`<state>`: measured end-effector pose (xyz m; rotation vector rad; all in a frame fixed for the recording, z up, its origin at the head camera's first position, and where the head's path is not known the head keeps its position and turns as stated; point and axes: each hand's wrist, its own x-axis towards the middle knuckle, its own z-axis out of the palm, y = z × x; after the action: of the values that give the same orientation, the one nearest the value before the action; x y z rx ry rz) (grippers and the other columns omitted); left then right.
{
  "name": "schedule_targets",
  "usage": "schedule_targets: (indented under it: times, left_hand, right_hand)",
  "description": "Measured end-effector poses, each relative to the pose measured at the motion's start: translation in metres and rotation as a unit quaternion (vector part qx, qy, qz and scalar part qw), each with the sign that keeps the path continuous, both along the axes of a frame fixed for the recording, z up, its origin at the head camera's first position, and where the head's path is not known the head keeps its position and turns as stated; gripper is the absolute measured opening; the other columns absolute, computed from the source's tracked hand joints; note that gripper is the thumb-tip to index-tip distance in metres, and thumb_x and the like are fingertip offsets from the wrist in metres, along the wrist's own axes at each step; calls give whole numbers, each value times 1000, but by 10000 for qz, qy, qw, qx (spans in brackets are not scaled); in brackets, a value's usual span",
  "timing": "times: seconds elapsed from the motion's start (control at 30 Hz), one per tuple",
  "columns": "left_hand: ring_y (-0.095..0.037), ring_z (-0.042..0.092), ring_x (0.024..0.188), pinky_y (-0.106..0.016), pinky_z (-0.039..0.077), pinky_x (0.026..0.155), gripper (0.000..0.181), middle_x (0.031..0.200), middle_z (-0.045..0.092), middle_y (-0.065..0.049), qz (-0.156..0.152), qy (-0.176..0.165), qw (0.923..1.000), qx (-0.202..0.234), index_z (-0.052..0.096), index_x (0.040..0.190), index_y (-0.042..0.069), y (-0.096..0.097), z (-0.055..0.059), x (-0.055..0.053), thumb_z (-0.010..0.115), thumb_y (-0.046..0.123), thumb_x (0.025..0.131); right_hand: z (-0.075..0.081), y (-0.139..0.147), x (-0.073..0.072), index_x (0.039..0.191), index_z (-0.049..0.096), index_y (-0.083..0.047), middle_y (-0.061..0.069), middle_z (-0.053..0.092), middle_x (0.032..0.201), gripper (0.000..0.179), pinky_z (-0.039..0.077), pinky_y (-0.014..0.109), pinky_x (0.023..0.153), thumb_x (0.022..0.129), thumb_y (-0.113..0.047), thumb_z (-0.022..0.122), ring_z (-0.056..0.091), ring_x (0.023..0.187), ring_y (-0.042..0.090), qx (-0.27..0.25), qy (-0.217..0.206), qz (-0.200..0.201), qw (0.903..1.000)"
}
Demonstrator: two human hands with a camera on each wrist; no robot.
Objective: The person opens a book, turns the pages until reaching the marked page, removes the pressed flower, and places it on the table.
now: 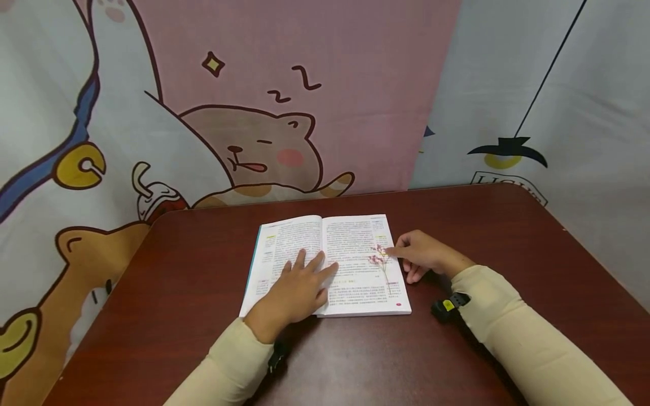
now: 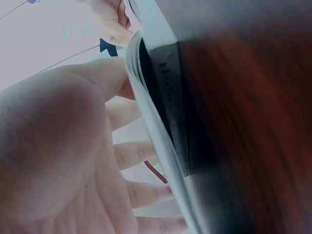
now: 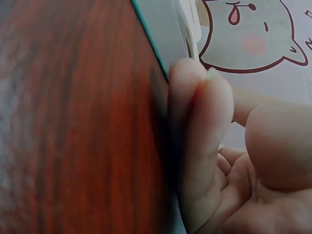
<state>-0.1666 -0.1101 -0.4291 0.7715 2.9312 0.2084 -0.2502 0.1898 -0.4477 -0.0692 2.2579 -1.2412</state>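
Observation:
An open book (image 1: 350, 290) with printed pages and a teal cover edge lies on the brown table. Spread over its left page and the middle fold is my left hand (image 1: 299, 285), fingers apart and resting on the paper. On the right page lies a thin-stemmed sprig of small pink flowers (image 1: 378, 260). My right hand (image 1: 424, 251) is at the book's right edge, one fingertip touching the page right at the blossoms. Its lower fingers (image 3: 209, 112) are curled beside the book's edge. I cannot tell whether this hand pinches the sprig.
The dark reddish-brown table (image 1: 193, 270) extends on all sides of the book. Behind it hangs a cloth (image 1: 376, 90) with cartoon animals on pink and pale panels. A small black device (image 1: 449, 307) with a yellow mark sits under the right sleeve (image 1: 513, 316).

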Motion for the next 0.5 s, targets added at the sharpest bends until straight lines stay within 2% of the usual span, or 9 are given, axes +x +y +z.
schedule_targets:
  times: [0.5]
  left_hand:
    - [-52,31,145,-68,35,109,51,159,39,-13,12,-17,10000,6,48,150,24,-1,-1,0,54,28,99]
  right_hand:
    - [-2,4,3,108,59,2,4,54,61,34,57,33,49,100,-31,61,63,45,14,-217,16,-33,9998]
